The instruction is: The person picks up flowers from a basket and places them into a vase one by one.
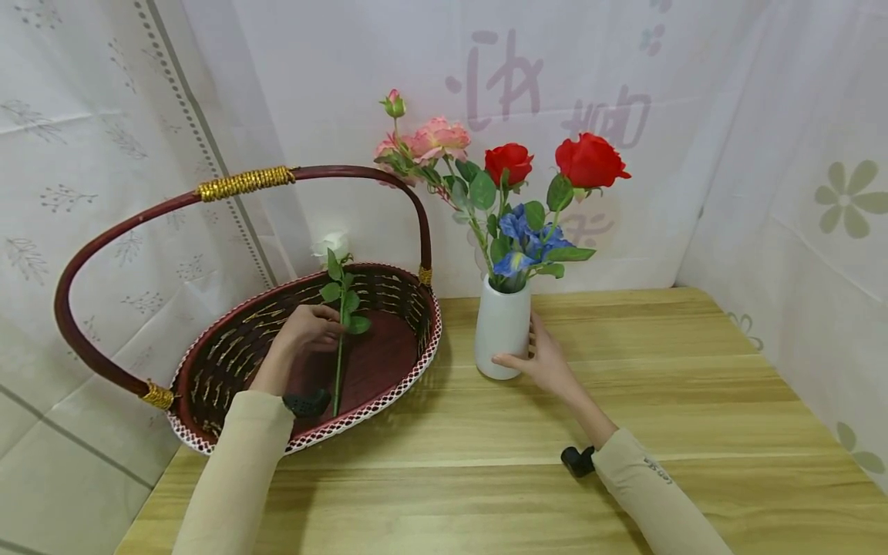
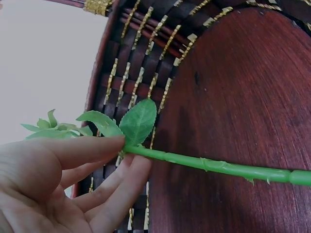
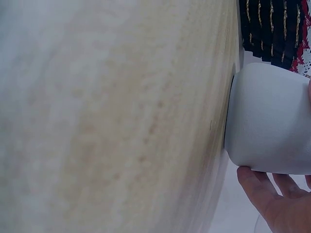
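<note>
Over the basket, my left hand (image 1: 310, 330) pinches the green stem of a white rose (image 1: 334, 245) between thumb and fingers. In the left wrist view the fingertips grip the stem (image 2: 228, 168) just below its leaves (image 2: 138, 122). The rose stands nearly upright, its bloom above the basket's far rim. My right hand (image 1: 548, 358) holds a white vase (image 1: 501, 331) from its right side, thumb across the front and fingers behind. Pink flowers (image 1: 438, 140), red roses (image 1: 590, 160) and a blue flower (image 1: 515, 262) stand in the vase.
The dark woven basket (image 1: 398, 389) stands on the left of the wooden table (image 1: 659, 370), with a tall arched handle (image 1: 347, 171) rising over it. Printed white cloth (image 1: 333, 69) hangs behind the table and at both sides.
</note>
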`<state>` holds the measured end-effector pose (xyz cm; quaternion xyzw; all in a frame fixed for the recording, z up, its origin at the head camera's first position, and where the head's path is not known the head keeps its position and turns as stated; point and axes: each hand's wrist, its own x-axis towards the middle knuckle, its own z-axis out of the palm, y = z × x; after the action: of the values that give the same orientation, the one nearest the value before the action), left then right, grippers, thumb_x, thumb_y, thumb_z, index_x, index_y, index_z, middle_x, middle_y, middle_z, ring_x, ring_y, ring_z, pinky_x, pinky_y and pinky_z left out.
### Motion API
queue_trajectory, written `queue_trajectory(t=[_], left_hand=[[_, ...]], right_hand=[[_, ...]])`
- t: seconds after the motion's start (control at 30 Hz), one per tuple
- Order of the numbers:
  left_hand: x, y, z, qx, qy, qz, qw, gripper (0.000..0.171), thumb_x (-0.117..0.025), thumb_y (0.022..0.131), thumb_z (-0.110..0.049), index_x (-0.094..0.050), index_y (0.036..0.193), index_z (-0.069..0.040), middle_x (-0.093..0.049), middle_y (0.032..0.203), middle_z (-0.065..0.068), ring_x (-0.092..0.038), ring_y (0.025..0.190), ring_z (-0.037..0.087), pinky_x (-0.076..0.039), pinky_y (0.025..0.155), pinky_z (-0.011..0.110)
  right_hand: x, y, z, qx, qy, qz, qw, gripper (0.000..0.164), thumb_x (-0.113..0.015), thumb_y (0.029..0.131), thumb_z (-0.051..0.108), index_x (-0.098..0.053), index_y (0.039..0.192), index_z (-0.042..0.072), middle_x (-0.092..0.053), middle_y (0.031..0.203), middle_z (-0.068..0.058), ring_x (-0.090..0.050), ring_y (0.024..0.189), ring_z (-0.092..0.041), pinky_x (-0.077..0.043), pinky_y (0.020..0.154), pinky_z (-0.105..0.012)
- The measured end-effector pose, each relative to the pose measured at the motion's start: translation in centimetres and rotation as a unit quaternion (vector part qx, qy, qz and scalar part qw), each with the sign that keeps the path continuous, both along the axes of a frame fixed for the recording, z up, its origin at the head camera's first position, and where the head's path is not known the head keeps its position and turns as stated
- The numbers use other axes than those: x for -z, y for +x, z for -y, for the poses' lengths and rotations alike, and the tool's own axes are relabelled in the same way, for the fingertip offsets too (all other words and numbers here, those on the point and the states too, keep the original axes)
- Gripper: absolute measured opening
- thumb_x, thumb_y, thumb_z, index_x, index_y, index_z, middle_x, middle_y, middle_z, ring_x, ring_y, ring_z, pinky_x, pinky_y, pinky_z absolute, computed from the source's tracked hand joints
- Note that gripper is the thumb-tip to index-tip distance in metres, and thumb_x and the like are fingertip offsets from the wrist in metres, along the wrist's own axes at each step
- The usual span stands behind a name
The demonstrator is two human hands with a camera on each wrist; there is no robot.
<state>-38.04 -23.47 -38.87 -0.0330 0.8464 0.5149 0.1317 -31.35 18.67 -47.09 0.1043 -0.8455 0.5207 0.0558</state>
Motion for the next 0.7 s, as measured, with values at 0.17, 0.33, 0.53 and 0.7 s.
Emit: queue_trajectory(t=[0.17,0.33,0.53,0.7], left_hand=[[-0.1,0.1,0.0,-0.023,0.027,-0.018,0.9992,0.040,-0.066,0.095,0.001,-0.055,0.131,0.015,-0.071,0.084,0.012,-0.070,0.068,0.018,-0.064,0.074,0.042],[-0.3,0.4,0.1,-0.040,0.029,-0.043,0.9978,0.039,-0.066,0.095,0.000,-0.057,0.130,0.016,-0.073,0.087,0.014,-0.071,0.066,0.016,-0.064,0.071,0.039],[-0.8,0.8,0.0,-0.056,0.044,-0.059,0.9957,0.038,-0.063,0.097,0.001,-0.056,0.131,0.016,-0.073,0.086,0.014,-0.071,0.065,0.014,-0.064,0.067,0.035],[-1.3,1.2,0.0,-0.071,0.069,-0.070,0.9926,0.039,-0.065,0.096,0.000,-0.058,0.131,0.015,-0.074,0.083,0.009,-0.071,0.065,0.012,-0.064,0.067,0.032]], right_hand=[[0.0,0.0,0.0,0.003,0.007,-0.001,1.000,0.106,-0.086,0.083,0.031,-0.018,0.160,0.009,-0.041,0.151,-0.024,-0.049,0.131,-0.045,-0.049,0.102,-0.059],[-0.1,0.0,0.1,0.002,0.007,0.000,1.000,0.106,-0.086,0.083,0.031,-0.017,0.160,0.008,-0.039,0.152,-0.025,-0.048,0.132,-0.047,-0.048,0.103,-0.059],[-0.4,0.2,0.2,0.000,0.004,0.004,1.000,0.106,-0.086,0.084,0.031,-0.016,0.161,0.007,-0.038,0.153,-0.025,-0.047,0.133,-0.046,-0.048,0.103,-0.060],[-0.3,0.2,0.1,-0.002,0.002,0.000,1.000,0.107,-0.085,0.084,0.030,-0.015,0.161,0.007,-0.038,0.153,-0.026,-0.047,0.132,-0.046,-0.048,0.103,-0.060]])
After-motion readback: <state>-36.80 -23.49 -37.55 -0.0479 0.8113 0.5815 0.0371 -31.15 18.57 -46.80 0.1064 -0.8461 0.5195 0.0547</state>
